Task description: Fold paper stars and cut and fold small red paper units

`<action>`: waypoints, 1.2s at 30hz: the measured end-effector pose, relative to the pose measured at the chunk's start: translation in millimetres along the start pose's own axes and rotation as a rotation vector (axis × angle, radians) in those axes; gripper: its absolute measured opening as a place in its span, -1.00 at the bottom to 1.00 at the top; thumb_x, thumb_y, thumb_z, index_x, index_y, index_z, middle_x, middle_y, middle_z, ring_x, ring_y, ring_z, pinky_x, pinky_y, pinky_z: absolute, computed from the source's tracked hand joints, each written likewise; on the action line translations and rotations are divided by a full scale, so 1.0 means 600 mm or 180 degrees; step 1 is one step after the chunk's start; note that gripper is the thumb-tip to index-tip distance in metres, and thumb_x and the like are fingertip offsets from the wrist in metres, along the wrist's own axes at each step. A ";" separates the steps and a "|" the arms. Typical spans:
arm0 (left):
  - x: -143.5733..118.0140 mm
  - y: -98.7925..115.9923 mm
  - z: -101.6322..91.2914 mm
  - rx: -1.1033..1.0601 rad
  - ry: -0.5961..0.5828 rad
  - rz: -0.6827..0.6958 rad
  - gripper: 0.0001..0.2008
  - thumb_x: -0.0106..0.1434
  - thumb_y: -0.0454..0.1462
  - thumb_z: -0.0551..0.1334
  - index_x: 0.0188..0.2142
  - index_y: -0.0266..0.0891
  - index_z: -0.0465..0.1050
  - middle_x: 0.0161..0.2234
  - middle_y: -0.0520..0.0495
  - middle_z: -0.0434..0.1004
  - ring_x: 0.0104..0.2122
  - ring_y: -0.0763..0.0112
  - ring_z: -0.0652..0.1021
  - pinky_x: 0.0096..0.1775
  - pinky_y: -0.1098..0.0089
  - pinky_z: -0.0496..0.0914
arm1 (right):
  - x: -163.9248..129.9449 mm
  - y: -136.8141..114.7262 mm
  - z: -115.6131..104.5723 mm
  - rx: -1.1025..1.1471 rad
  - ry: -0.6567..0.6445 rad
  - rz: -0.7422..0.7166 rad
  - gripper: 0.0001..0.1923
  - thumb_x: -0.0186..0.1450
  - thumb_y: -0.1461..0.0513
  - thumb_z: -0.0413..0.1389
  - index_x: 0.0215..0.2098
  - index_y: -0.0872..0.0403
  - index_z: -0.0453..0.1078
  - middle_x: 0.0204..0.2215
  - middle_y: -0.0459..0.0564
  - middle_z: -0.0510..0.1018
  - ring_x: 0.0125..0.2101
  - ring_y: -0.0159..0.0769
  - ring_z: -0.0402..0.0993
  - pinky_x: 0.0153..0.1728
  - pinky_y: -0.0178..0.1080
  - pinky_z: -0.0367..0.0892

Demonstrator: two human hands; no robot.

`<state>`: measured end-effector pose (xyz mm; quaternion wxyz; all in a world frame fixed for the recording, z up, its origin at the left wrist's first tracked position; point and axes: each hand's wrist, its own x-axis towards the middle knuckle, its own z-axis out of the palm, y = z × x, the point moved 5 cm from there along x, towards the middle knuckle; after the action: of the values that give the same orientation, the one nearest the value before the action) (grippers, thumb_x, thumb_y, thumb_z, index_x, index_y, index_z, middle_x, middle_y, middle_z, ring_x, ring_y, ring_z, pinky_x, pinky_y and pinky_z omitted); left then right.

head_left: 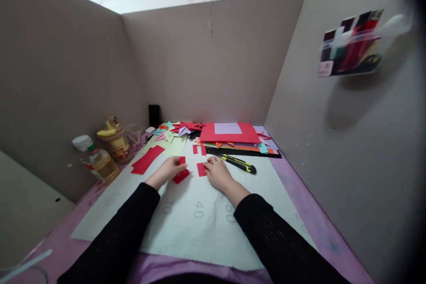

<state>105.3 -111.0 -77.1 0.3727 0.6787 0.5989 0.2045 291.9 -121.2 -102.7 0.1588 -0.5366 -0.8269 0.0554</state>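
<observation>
My left hand (167,171) pinches a small red paper piece (183,159) between thumb and fingers. Just below its fingertips more red paper (181,177) lies on the white mat. My right hand (218,174) has its fingers closed at the right edge of a red paper square (201,169), which partly disappears under them. Two small red strips (195,149) rest beyond the hands. A black and yellow utility knife (244,167) lies right behind my right hand. Left of my left hand is a stack of long red paper strips (148,159).
Folded paper stars (184,128) and a pile of coloured sheets topped with red card (229,132) sit at the back. A bottle (100,162) and a yellow-lidded cup (116,144) stand at left. Grey partitions (206,62) surround the table.
</observation>
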 end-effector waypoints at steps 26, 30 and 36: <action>-0.032 0.013 0.029 -0.3374 0.0501 0.0384 -0.73 -0.06 -0.33 0.37 -0.40 -0.24 0.29 -0.50 0.06 0.50 -0.51 0.48 0.49 -0.43 0.50 0.33 | -0.003 -0.019 -0.010 0.2399 0.1027 0.0145 -0.75 0.18 0.18 0.10 -0.18 0.08 0.39 -0.27 0.01 0.49 -0.33 -0.29 0.40 -0.30 -0.28 0.31; -0.036 0.021 0.057 -0.3337 0.0219 0.0597 -0.68 0.02 -0.27 0.35 -0.26 -0.26 0.31 -0.34 -0.08 0.56 -0.37 0.37 0.56 -0.32 0.42 0.38 | -0.002 -0.051 0.011 0.2848 0.0973 0.0376 -0.85 0.19 0.17 0.06 -0.48 0.08 0.33 -0.54 -0.12 0.42 -0.49 -0.35 0.34 -0.45 -0.34 0.24; -0.040 0.014 0.040 -0.1055 0.0922 0.1076 -0.74 0.01 -0.33 0.30 -0.28 -0.21 0.33 -0.43 0.03 0.51 -0.39 0.36 0.52 -0.38 0.43 0.33 | -0.010 -0.038 -0.003 0.2854 0.1078 0.0395 -0.88 0.21 0.22 0.01 -0.46 0.06 0.31 -0.60 -0.18 0.39 -0.53 -0.37 0.33 -0.45 -0.34 0.23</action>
<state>123.1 -140.6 -82.0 0.3496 0.6624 0.4827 0.4539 275.0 -136.5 -96.3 0.5032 -0.4651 -0.6505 0.3276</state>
